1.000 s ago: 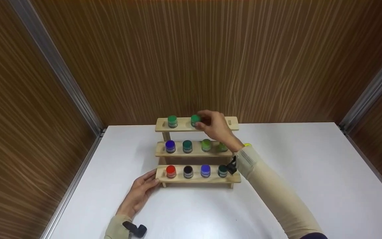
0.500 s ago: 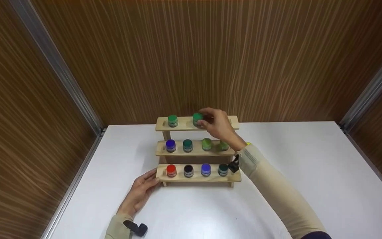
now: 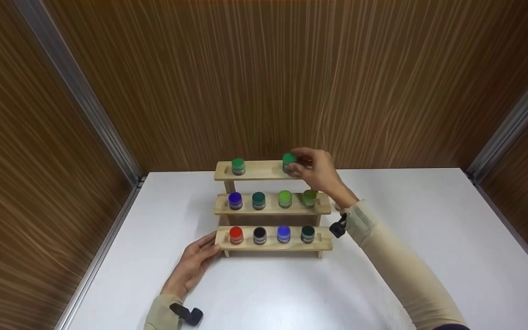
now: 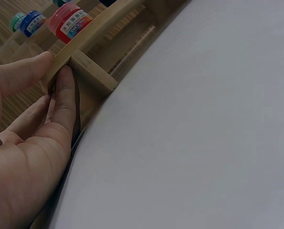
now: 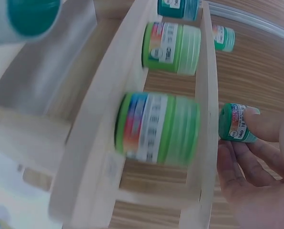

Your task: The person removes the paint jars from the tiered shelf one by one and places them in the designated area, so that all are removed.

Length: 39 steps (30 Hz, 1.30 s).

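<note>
A three-tier wooden display rack (image 3: 264, 245) carries small paint jars. My left hand (image 3: 191, 268) grips the left end of its lowest shelf. In the left wrist view the thumb (image 4: 34, 71) lies over the board's end and the fingers are below, near a red paint jar (image 4: 70, 23). At the top shelf (image 3: 261, 170), right of centre, my right hand (image 3: 318, 170) pinches a green paint jar (image 3: 288, 162) between thumb and fingers. The right wrist view shows that same jar (image 5: 237, 123) upright in the fingers. Another green jar (image 3: 238, 166) stands at the top shelf's left.
On the middle shelf stand blue, teal and light green jars (image 3: 285, 199). Red, black, violet (image 3: 283, 233) and dark green jars line the bottom shelf. The rack stands on a white table (image 3: 264, 293), close to a brown wood-grain wall (image 3: 264, 82), with side walls left and right.
My right hand has moved right along the top shelf, carrying the green paint jar away from the other green one. The left hand has stayed on the rack.
</note>
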{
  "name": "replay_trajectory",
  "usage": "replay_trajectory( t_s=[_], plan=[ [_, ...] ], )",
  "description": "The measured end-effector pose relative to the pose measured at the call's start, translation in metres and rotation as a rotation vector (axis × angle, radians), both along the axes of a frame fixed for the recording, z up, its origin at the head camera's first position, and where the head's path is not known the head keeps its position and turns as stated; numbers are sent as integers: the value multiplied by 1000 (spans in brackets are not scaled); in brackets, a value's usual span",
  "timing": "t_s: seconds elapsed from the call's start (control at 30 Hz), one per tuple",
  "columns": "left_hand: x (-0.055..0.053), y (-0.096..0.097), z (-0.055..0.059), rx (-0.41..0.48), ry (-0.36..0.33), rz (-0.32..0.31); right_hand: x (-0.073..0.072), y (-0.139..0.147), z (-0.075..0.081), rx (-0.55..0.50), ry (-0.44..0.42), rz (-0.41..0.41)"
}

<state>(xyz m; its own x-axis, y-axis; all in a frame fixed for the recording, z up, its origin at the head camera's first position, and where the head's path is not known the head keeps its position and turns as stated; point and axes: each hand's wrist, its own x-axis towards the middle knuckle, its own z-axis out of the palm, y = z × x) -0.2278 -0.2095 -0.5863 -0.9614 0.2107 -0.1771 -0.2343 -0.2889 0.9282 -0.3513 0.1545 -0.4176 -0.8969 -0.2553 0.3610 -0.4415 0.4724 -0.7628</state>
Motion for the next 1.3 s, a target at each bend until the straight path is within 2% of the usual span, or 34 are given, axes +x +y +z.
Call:
replay_trajectory(
  t_s=[0.17, 0.67, 0.83, 1.1, 1.3],
  plan=[
    [1, 0, -1, 19, -8, -4, 2, 14, 0, 8, 31, -10],
    [1, -2, 1, 10, -19, 7, 9, 50, 4, -1, 37, -68],
    [1, -3, 0, 17, -14, 11, 11, 61, 2, 3, 25, -90],
    [-1, -2, 0, -14, -6, 10, 11, 80, -3, 28, 59, -125],
    [-1, -1, -1, -24, -10, 17, 13, 92, -8, 33, 33, -149]
  ],
)
